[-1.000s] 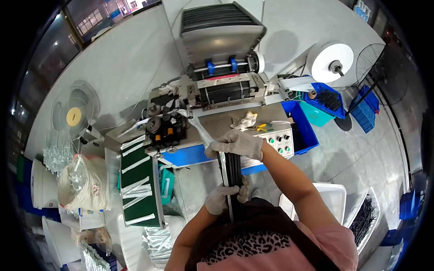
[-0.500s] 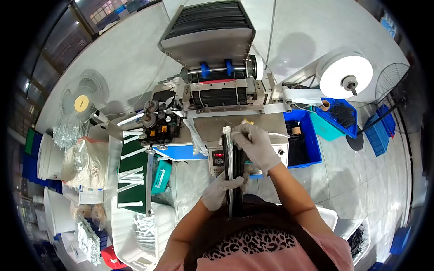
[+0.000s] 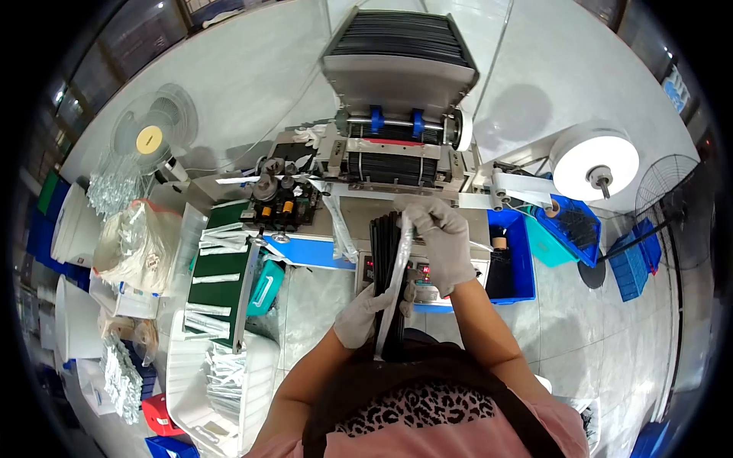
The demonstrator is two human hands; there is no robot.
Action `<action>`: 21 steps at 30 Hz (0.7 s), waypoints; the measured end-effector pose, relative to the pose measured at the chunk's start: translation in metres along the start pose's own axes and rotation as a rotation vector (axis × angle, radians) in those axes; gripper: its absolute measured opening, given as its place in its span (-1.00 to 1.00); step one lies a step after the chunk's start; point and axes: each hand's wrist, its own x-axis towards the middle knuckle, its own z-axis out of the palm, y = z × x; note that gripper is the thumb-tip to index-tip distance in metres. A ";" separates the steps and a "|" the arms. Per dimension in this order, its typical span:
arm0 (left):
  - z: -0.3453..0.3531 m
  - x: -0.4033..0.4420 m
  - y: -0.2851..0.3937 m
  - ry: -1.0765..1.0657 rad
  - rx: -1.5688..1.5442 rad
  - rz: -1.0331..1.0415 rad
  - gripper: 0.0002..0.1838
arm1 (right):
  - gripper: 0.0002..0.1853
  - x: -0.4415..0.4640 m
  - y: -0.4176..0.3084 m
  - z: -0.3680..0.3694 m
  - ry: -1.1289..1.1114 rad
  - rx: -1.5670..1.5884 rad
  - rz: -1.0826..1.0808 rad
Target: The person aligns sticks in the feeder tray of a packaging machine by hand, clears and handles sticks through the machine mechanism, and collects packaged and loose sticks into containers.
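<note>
My left hand (image 3: pixel 356 317), in a white glove, is wrapped round a bundle of long black sticks (image 3: pixel 381 243) held upright in front of the apron. The tops of the sticks fan out slightly. My right hand (image 3: pixel 444 246), also gloved, pinches the upper end of a shiny whitish strip (image 3: pixel 396 276). This strip bows along the right side of the bundle, and its lower part passes by my left hand. Behind both hands stands a machine control panel (image 3: pixel 424 270) with red digits, partly hidden by the right hand.
A machine hopper (image 3: pixel 397 72) full of black sticks stands ahead. At right hang a white film roll (image 3: pixel 584 169) and, below, a blue bin (image 3: pixel 513 290). At left, a green conveyor (image 3: pixel 206 275) carries white wrapped packets above a white crate (image 3: pixel 259 382).
The view has turned, shifting the machine right and down. The whitish strip, straight along the sticks before, now curves away at the top with my right hand on it. The stick tops have spread.
</note>
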 end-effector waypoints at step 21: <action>-0.088 -0.104 0.024 0.362 -0.275 0.216 -0.71 | -0.71 0.039 -0.040 0.026 0.124 0.259 0.129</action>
